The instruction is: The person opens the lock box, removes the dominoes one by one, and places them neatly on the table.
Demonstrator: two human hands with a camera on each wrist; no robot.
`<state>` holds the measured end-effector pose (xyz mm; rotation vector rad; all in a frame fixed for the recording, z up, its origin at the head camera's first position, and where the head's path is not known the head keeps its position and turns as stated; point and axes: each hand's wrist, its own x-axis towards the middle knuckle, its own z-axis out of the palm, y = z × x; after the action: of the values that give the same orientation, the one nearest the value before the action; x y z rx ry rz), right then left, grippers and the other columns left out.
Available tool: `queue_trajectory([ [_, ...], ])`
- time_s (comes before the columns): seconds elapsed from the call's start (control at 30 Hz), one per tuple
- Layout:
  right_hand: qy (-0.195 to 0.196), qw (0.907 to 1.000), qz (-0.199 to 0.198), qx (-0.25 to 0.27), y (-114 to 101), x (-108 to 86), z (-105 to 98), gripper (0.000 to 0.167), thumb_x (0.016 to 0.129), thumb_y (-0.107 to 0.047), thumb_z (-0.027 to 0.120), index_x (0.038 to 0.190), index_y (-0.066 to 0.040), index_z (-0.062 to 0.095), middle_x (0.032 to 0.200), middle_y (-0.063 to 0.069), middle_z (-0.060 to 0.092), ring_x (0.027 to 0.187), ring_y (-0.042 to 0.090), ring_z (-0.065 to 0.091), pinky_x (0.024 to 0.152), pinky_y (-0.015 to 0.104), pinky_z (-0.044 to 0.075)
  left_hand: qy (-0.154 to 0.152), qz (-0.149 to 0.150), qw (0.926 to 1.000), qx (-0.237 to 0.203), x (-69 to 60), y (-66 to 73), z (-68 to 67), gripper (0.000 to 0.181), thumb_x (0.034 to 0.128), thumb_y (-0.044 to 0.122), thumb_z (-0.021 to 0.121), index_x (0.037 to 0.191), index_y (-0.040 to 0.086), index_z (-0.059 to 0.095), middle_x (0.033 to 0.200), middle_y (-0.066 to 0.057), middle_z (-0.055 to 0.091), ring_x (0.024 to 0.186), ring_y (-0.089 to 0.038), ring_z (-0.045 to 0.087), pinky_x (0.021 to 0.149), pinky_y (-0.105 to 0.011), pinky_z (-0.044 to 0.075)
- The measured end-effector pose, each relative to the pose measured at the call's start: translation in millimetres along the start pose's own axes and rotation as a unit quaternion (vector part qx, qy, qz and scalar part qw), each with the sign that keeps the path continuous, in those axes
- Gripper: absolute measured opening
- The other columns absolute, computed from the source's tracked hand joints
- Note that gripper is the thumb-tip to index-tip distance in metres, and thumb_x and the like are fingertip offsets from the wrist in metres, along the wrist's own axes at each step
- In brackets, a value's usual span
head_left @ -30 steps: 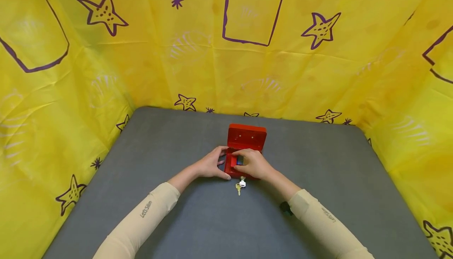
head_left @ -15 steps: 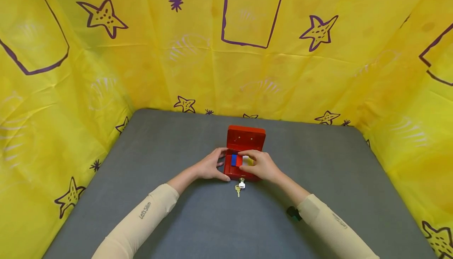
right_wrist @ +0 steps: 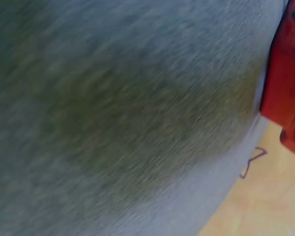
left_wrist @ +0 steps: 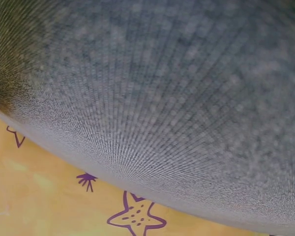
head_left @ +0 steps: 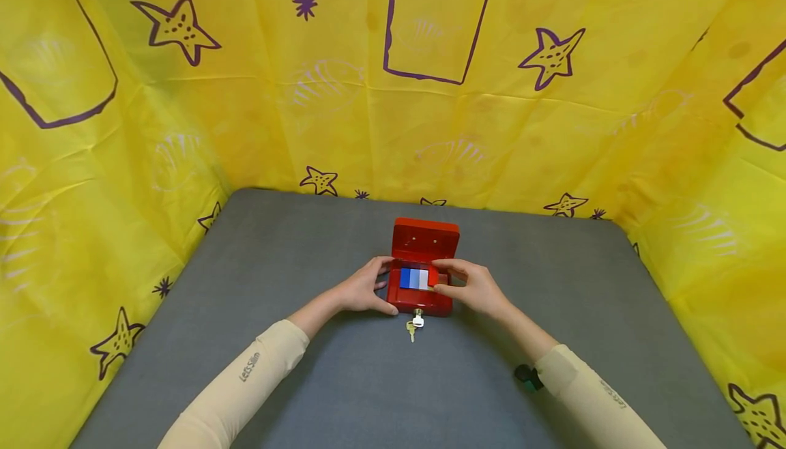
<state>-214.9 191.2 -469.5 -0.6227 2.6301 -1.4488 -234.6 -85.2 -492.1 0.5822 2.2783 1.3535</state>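
Note:
A small red metal cash box (head_left: 432, 308) stands on the table in the head view, its lid (head_left: 425, 243) raised at the back. Around the box's left side curl the fingers and thumb of my left hand (head_left: 362, 290). Inside lies a flat strip (head_left: 414, 278) banded in blue, lighter blue and pale lavender. At its right end my right hand (head_left: 475, 288) pinches a red piece (head_left: 433, 276) between thumb and fingers; its exact kind is unclear. A silver key (head_left: 418, 322) sits in the front lock, and a second key (head_left: 411, 331) hangs beside it.
The grey table (head_left: 368, 381) has yellow cloth walls (head_left: 344, 121) with purple drawings at its back and sides. In the right wrist view the box's red wall (right_wrist: 285, 83) shows at the right edge. The left wrist view holds mostly table surface.
My right hand has moved rightward over the box with the red piece. Blue and pale bands have come into sight on its left. My left hand has stayed at the box's left side.

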Motion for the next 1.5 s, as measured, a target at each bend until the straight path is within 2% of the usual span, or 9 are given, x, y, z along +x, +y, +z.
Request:
queue_trajectory([
  [0.27,0.013,0.9996,0.019,0.014,16,-8.8,-19,0.046,0.085,-0.022,0.078,0.127,-0.009,0.064,0.128,0.007,0.062,0.123,0.031,0.054,0.103,0.045,0.043,0.000,-0.001,1.0000,-0.002,-0.7,-0.3,0.7,0.101,0.0708,0.015,0.088,0.148,0.007,0.024,0.148,-0.013,0.032,0.137,-0.028,0.037,0.104,-0.038,0.042],
  [0.53,0.024,0.9991,0.028,0.020,33,-8.3,-35,0.046,0.084,-0.019,0.078,0.127,-0.007,0.063,0.126,0.011,0.063,0.124,0.031,0.053,0.104,0.044,0.042,0.005,-0.003,1.0000,0.001,0.2,-0.2,-1.4,0.100,0.0715,0.015,0.088,0.148,0.009,0.024,0.148,-0.012,0.032,0.136,-0.028,0.037,0.104,-0.039,0.043],
  [0.67,0.021,0.9994,0.030,-0.001,40,-7.6,-37,0.047,0.084,-0.017,0.078,0.127,-0.006,0.063,0.126,0.012,0.063,0.121,0.031,0.057,0.102,0.044,0.044,0.006,-0.003,1.0000,0.002,0.1,-1.7,-1.5,0.100,0.0713,0.016,0.088,0.148,0.008,0.024,0.148,-0.012,0.032,0.136,-0.027,0.037,0.104,-0.038,0.042],
  [0.8,0.016,0.9985,0.029,-0.044,45,-8.4,-37,0.047,0.083,-0.017,0.079,0.126,-0.006,0.064,0.124,0.012,0.064,0.117,0.031,0.060,0.100,0.046,0.046,0.004,-0.004,1.0000,0.000,-0.6,-2.2,-0.8,0.100,0.0714,0.016,0.088,0.148,0.008,0.024,0.148,-0.012,0.032,0.136,-0.027,0.038,0.105,-0.039,0.042],
  [1.0,-0.009,0.9948,0.032,-0.096,50,-10.3,-35,0.047,0.084,-0.016,0.077,0.128,-0.008,0.063,0.126,0.009,0.063,0.120,0.028,0.056,0.102,0.047,0.045,0.001,-0.010,0.9999,0.000,-0.8,-0.9,0.2,0.100,0.0717,0.016,0.088,0.148,0.010,0.024,0.148,-0.012,0.032,0.136,-0.027,0.038,0.104,-0.039,0.043],
  [1.5,-0.042,0.9893,0.006,-0.140,48,-11.0,-31,0.048,0.084,-0.013,0.077,0.129,-0.007,0.062,0.126,0.011,0.062,0.117,0.031,0.055,0.100,0.052,0.045,0.002,-0.006,1.0000,0.006,0.4,-0.5,0.5,0.099,0.0719,0.013,0.087,0.148,0.010,0.024,0.149,-0.011,0.031,0.138,-0.026,0.034,0.105,-0.038,0.042],
])
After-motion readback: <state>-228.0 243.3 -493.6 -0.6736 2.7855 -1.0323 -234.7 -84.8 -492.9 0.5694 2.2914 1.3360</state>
